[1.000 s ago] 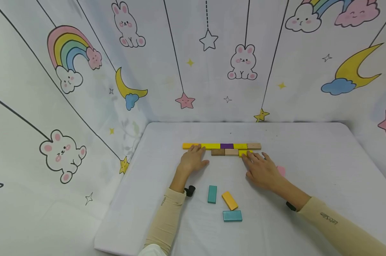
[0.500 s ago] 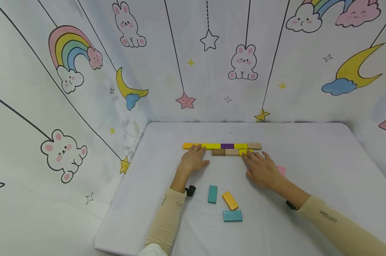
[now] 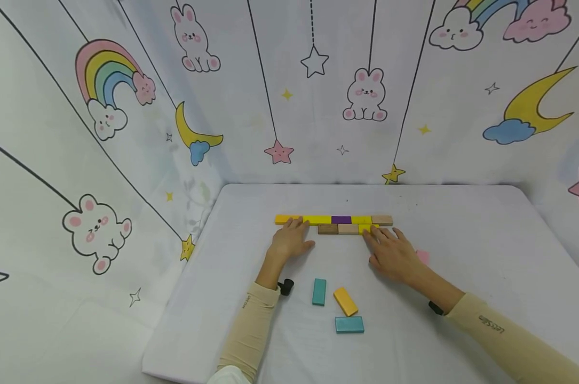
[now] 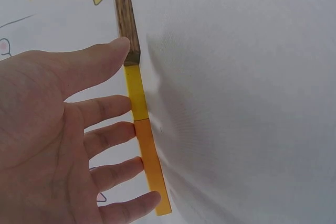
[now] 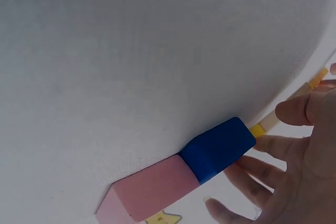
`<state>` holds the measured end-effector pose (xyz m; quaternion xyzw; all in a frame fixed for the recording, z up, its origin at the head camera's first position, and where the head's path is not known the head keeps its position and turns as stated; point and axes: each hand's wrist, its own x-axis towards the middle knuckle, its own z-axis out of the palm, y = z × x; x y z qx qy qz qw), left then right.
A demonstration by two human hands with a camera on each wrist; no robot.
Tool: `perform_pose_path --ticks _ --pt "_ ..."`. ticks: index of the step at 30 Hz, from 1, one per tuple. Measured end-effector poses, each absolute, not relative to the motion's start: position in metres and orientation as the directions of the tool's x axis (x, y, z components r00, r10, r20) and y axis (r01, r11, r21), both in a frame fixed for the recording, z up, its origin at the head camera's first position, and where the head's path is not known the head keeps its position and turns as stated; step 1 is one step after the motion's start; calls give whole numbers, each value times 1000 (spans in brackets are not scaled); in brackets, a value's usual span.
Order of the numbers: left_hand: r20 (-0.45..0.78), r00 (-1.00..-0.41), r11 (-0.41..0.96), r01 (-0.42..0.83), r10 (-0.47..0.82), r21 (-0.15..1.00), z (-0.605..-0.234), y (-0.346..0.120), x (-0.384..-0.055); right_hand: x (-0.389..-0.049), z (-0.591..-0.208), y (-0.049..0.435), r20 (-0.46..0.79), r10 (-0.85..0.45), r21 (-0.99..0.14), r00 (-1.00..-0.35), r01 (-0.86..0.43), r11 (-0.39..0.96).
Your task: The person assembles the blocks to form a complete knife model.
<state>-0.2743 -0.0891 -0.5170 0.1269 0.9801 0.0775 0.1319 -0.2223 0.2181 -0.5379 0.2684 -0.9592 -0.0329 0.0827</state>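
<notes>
Starting at the table's (image 3: 390, 352) near edge, I have a teal block (image 3: 349, 325), a loose orange block (image 3: 345, 302) just beside it, and a second teal block (image 3: 319, 292) near the left wrist's camera (image 3: 286, 287); pulling that arm back carelessly could knock the second teal block askew. Farther in, a pink block (image 5: 157, 187) and a blue block (image 5: 218, 148) lie end to end close by the right hand (image 3: 392, 255); a stray finger could part them, and I can't tell whether one touches the blue. The hands are apart, fingers extended, clamped on nothing: the right's fingertips rest on the front row's yellow end block (image 3: 368, 226), the left hand (image 3: 288, 240) on the back row (image 3: 341, 220). Uneven pressure there could skew that row toward the table's far edge or open gaps.
</notes>
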Motion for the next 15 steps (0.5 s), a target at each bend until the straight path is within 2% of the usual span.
perform_pose_path --ticks 9,15 --pt "-184 -942 951 246 280 186 -510 -88 -267 -221 -536 218 139 -506 80 -851 -500 862" --pt "-227 -934 954 238 277 182 -515 -89 -271 -218 -530 219 88 -469 -3 -879 -471 882"
